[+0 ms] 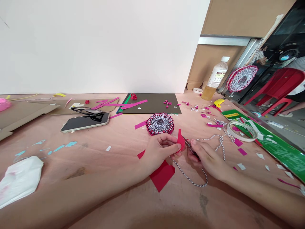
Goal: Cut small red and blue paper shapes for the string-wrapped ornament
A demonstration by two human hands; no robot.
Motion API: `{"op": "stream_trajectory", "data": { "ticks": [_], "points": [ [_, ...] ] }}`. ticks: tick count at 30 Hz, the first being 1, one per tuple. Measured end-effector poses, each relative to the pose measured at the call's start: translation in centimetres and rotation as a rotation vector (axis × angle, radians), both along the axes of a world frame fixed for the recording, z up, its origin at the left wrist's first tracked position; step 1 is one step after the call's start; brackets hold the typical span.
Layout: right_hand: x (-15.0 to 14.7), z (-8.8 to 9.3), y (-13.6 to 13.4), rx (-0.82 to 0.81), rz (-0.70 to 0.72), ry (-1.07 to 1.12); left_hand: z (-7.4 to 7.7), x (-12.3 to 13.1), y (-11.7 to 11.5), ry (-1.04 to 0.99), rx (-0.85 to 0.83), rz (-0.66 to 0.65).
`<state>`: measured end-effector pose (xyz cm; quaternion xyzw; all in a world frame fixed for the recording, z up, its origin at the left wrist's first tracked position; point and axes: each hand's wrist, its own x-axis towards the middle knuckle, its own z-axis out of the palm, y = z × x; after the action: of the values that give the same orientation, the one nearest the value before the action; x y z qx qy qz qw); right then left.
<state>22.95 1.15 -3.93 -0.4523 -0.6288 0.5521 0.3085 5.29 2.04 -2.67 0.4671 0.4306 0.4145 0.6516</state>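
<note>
Head view, nearest things first: a dark red sheet (163, 176) lies on the worktop (107, 203), partly beneath the left wrist, with a loop of black-and-white cord (190, 182) curving beside it. Just beyond, the left hand (162, 145) pinches a small red paper piece (181, 143) between thumb and fingers, raised above the surface. The right hand (209, 157) is curled around scissors (187, 143), whose blades meet the paper's right edge. Past the left hand sits a round woven piece (159, 124), magenta at the rim; a phone (83, 123) with glasses (90, 112) resting on it lies off to the left, and a tape roll (240, 138) overlaps a green board (281, 148) on the right. Farther back come a dark sheet (154, 106) bearing pink bits, a bottle (215, 78), a white panel (100, 44) and, beyond the worktop's edge, a hanging disc (243, 79) near a red chair (283, 84).

The left fingertips are close to the blades, so a slip could nick them; the thin paper might also bend or tear if pinched loosely. The cord (it passes right under both hands) could snag in the scissors.

Fingers cover most of the scissors' handles, the blade tips are hard to make out against the paper, and the forearms run out of frame.
</note>
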Motion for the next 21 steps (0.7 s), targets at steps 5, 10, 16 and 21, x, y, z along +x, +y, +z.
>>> {"op": "stream_trajectory", "data": {
  "ticks": [5,10,16,21],
  "points": [
    [0.15,-0.32,-0.04,0.009,0.007,-0.003,0.25,0.19,-0.29,0.015,-0.043,-0.014],
    [0.16,-0.23,-0.03,0.018,0.025,0.014,-0.24,0.06,-0.05,0.005,-0.042,-0.038],
    [0.03,-0.11,0.06,-0.011,0.059,0.058,-0.61,0.00,0.05,-0.009,-0.024,-0.091],
    [0.09,-0.08,-0.05,0.028,0.045,0.032,-0.12,0.04,0.03,-0.029,-0.045,-0.076]
  ]
}}
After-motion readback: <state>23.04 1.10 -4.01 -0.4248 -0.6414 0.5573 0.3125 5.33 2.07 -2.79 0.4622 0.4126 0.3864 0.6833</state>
